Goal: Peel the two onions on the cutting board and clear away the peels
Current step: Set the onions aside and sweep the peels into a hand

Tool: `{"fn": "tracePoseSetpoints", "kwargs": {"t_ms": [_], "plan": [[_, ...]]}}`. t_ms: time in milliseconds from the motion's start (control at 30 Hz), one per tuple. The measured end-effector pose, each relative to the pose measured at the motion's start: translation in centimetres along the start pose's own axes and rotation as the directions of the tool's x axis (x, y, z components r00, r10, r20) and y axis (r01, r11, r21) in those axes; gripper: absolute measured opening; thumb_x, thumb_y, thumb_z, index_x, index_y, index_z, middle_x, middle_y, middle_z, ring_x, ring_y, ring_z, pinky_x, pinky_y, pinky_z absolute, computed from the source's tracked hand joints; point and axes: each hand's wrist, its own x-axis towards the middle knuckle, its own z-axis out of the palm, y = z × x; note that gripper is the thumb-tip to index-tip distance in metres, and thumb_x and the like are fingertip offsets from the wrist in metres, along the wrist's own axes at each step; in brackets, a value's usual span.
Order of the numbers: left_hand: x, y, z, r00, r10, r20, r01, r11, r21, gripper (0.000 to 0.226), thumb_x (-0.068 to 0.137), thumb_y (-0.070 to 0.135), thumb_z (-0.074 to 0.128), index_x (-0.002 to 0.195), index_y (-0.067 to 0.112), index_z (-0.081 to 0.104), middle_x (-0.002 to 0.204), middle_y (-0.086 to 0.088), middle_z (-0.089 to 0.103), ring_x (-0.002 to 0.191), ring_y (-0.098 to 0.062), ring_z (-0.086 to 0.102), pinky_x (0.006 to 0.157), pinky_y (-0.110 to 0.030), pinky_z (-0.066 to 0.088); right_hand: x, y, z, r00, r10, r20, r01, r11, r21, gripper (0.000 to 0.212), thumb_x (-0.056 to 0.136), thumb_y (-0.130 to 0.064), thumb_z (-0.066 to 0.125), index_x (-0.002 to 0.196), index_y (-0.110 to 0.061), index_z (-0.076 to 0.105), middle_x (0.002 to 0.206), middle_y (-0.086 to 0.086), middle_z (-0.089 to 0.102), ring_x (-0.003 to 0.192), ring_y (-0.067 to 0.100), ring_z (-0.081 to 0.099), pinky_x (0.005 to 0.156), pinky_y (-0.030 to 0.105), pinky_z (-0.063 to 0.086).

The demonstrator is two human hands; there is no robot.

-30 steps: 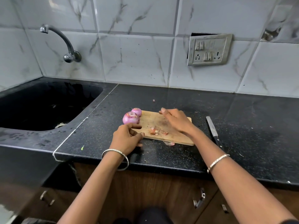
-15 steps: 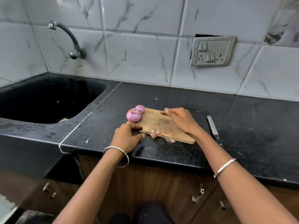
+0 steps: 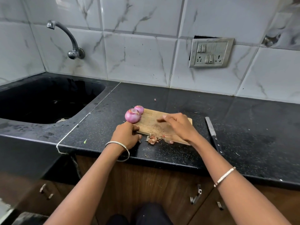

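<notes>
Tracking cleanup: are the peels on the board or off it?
Mostly off: the peels lie on the counter, against the cutting board.

Wearing a loose silver bangle (image 3: 117, 151) on the left wrist just below the board (image 3: 151, 122), a thinner, patterned pale bangle (image 3: 224, 177) on the right forearm well below and right of the board, and dark clothing (image 3: 146, 213) far below it.

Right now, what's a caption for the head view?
Left hand grips the board holding two onions; right hand flat by the peels.
</notes>
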Motion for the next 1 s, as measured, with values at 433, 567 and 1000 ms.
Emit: {"fn": "tracePoseSetpoints", "kwargs": {"t_ms": [433,567,1000], "plan": [[1.5,1.9,-0.3,0.969,0.237,-0.07,-0.214,0.948,0.237,0.021,0.1,0.02,0.058,0.111,0.014,0.074,0.116,-0.009,0.068,0.112,-0.032,0.06,0.083,-0.035,0.047,-2.8,-0.4,1.4,0.962,-0.074,0.262,0.095,0.993,-0.065,0.068,0.101,-0.061,0.041,0.114,-0.002,0.072,0.115,0.022,0.071,0.112,0.033,0.066,0.101,0.046,0.047],[3.4,2.4,1.0,0.93,0.36,0.079,-0.368,0.915,0.167,0.034,0.107,0.02,0.046,0.134,0.008,0.064,0.136,-0.011,0.065,0.128,-0.03,0.056,0.103,-0.034,0.041,-2.1,0.6,-2.5,0.988,-0.028,-0.155,0.022,0.999,-0.038,0.044,0.106,-0.041,0.045,0.104,-0.014,0.079,0.087,-0.016,0.076,0.089,0.004,0.072,0.086,0.022,0.05],[-1.6,-0.1,0.4,0.904,0.42,-0.085,-0.428,0.877,-0.22,0.035,0.101,0.032,0.062,0.072,0.015,0.072,0.055,0.011,0.056,0.057,-0.009,0.052,0.056,-0.018,0.036,-4.0,1.1,-0.2,0.958,-0.062,0.28,0.047,0.997,0.061,0.05,0.097,-0.049,0.048,0.12,-0.013,0.074,0.128,0.001,0.07,0.125,0.014,0.061,0.111,0.031,0.042]]}}
